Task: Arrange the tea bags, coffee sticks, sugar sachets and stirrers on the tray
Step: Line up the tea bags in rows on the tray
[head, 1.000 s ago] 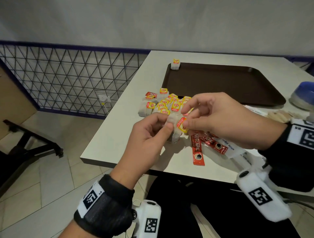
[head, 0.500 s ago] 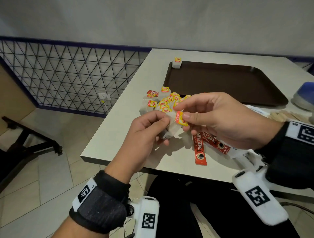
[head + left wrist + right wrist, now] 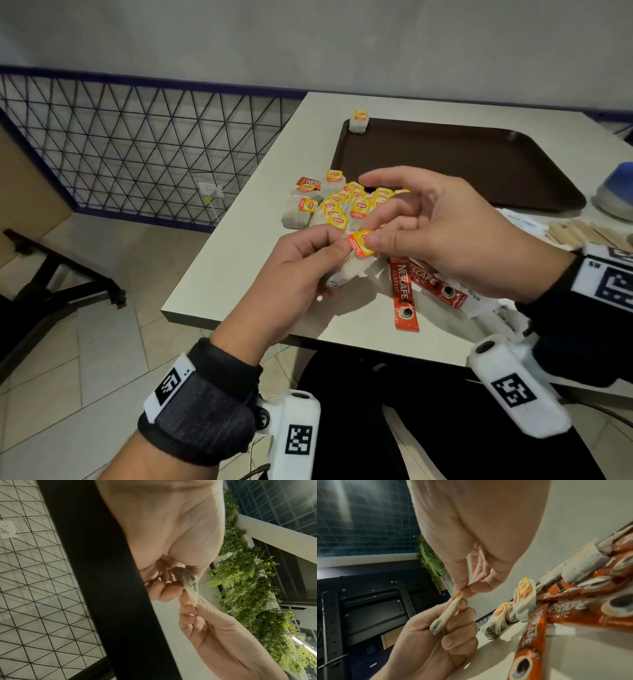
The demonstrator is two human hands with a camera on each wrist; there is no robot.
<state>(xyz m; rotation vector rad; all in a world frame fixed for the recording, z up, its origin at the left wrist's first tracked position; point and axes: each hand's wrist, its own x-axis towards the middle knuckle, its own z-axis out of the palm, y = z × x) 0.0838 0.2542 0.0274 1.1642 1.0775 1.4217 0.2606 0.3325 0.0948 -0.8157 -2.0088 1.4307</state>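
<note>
Lifted slightly, both my left hand [image 3: 294,270] and right hand [image 3: 442,233] pinch a limp tea bag [image 3: 349,270] near the tray [image 3: 462,161]; I'd hold its stiffer tag [image 3: 360,242].

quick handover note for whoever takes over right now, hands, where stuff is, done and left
Left hand: grips the held tea bag by its body, above the table's near edge.
Right hand: pinches that bag's yellow tag.
Brown tray: one tea bag at its far left corner, nothing else seen on it.
Table: tea bag pile before the tray, Nescafe coffee sticks near the front edge, sugar sachets and wooden stirrers to the right.
Done: one bag placed. Left: practically everything else.
</note>
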